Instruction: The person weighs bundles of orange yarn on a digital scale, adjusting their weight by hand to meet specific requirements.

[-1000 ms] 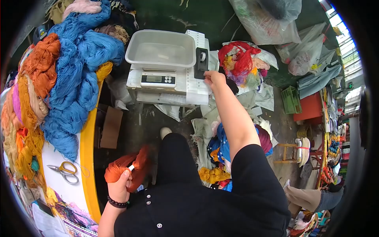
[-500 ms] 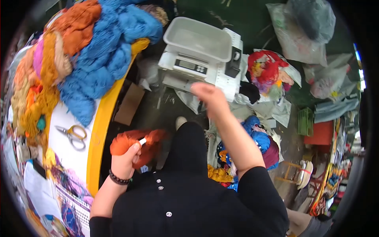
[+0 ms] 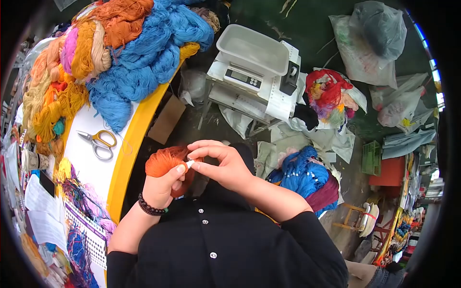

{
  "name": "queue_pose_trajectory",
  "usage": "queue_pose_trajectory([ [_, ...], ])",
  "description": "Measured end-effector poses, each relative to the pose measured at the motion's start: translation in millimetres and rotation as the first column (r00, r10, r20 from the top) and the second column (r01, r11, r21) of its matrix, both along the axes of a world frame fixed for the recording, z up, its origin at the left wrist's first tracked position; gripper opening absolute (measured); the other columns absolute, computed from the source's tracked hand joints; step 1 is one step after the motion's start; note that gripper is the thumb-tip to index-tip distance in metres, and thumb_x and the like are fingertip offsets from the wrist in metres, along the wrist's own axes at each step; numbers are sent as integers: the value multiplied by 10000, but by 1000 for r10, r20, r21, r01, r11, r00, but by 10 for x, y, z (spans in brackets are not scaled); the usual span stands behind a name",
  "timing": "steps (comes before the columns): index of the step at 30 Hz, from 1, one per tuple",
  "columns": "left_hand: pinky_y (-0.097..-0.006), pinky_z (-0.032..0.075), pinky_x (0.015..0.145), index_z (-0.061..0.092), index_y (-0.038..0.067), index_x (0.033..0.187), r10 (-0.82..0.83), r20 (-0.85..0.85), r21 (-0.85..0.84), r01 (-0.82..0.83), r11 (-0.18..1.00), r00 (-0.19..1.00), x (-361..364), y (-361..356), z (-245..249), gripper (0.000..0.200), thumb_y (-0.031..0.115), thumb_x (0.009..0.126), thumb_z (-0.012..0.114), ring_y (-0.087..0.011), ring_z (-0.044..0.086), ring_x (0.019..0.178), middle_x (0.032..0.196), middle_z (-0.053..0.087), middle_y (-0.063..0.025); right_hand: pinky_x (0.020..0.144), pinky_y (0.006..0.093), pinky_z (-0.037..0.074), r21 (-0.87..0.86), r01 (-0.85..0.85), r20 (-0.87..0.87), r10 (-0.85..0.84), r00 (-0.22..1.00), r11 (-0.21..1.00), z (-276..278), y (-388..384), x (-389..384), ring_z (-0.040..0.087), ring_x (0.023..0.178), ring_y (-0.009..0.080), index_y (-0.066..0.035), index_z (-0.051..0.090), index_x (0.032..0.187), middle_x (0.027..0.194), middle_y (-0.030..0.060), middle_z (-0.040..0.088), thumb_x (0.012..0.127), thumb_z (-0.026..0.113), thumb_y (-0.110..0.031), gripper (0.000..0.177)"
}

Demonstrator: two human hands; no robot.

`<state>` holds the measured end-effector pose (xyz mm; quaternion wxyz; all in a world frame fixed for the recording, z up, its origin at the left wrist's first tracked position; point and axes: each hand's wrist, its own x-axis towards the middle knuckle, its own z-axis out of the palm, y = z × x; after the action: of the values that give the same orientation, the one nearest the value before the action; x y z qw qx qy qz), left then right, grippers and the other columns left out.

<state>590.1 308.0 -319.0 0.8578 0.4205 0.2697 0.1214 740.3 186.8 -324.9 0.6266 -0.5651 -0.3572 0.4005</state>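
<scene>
My left hand (image 3: pixel 158 188) is wrapped round a rust-orange yarn skein (image 3: pixel 162 162), which bulges above the fist, with part of it hanging behind the fingers. A small white tag (image 3: pixel 190 164) sticks out of the skein beside my left thumb. From the right, my right hand (image 3: pixel 229 168) has come to the tag, its thumb and fingertips closed about it; the exact pinch is partly hidden. On the white table to the left lie scissors (image 3: pixel 102 144) with one gold and one grey handle loop.
A pile of blue yarn (image 3: pixel 137 67) and orange yarn (image 3: pixel 120 21) covers the far end of the yellow-edged table (image 3: pixel 126 177). Ahead stands a digital scale (image 3: pixel 242 79) with a clear tray (image 3: pixel 254 48). Yarn bundles (image 3: pixel 302 175) and plastic bags (image 3: pixel 365 48) lie right.
My right hand has come down and left from near the scale to the white tag. My left hand still holds the skein, slightly further right in view.
</scene>
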Motion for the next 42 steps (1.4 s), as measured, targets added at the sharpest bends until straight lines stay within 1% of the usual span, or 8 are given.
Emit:
queue_pose_trajectory([
  [9,-185,381,524,611,37,915,-121,-15,174,121,977,993,-242,-8,83,114,80,823,663,-49,500,586,750,590,-3,897,416,418,60,-147,722,58,690,987,216,-104,-118,600,877,231,-86,616,959,947,61,627,838,646,-156,143],
  [11,-221,442,610,620,25,881,-118,26,338,102,936,993,-267,-72,170,93,66,816,673,-72,551,669,779,610,-7,703,310,444,-126,-359,79,370,926,925,303,-148,-131,555,726,155,-51,584,889,781,21,585,907,589,-186,136],
  [13,-252,470,685,622,16,871,-44,73,417,10,909,996,-300,-116,193,91,49,808,679,-90,573,732,784,616,-7,586,243,419,12,-564,-693,414,591,826,205,-191,-128,515,628,87,-42,577,851,694,-22,544,922,587,-179,155],
  [19,-176,313,454,618,39,889,-13,-23,235,18,972,1000,-455,186,156,132,152,840,666,-37,410,499,682,554,6,579,220,471,-437,-83,54,119,991,895,315,-731,398,581,664,76,-42,633,1026,808,-5,628,773,628,-66,254],
  [30,-176,374,513,562,9,1178,-313,-190,204,350,914,930,-944,735,-125,515,90,709,758,-48,503,640,944,635,-28,723,278,485,-163,847,631,-606,484,507,-94,-2861,757,625,784,175,17,661,997,843,104,675,669,390,92,431],
  [35,-177,374,513,545,2,1233,-165,-64,320,177,931,984,-924,642,-240,378,114,876,597,-44,471,628,1154,626,-115,750,406,519,-520,850,783,353,513,-81,-445,-2920,574,633,917,344,-91,669,1032,1014,140,667,693,679,-153,345],
  [37,-187,377,513,519,3,1261,-99,60,122,91,988,993,-862,544,-212,376,217,953,506,-49,446,611,1169,611,-125,851,415,496,-343,776,933,99,345,528,-675,-2633,544,609,998,331,-57,645,1059,1069,156,640,701,705,-129,370],
  [42,-287,480,822,423,6,1346,-145,278,-75,172,982,950,-580,202,122,522,381,983,415,-181,553,1078,1312,514,-141,701,285,506,-62,101,569,-47,821,993,163,-756,-383,631,786,188,-46,654,1057,932,98,648,778,719,-158,307],
])
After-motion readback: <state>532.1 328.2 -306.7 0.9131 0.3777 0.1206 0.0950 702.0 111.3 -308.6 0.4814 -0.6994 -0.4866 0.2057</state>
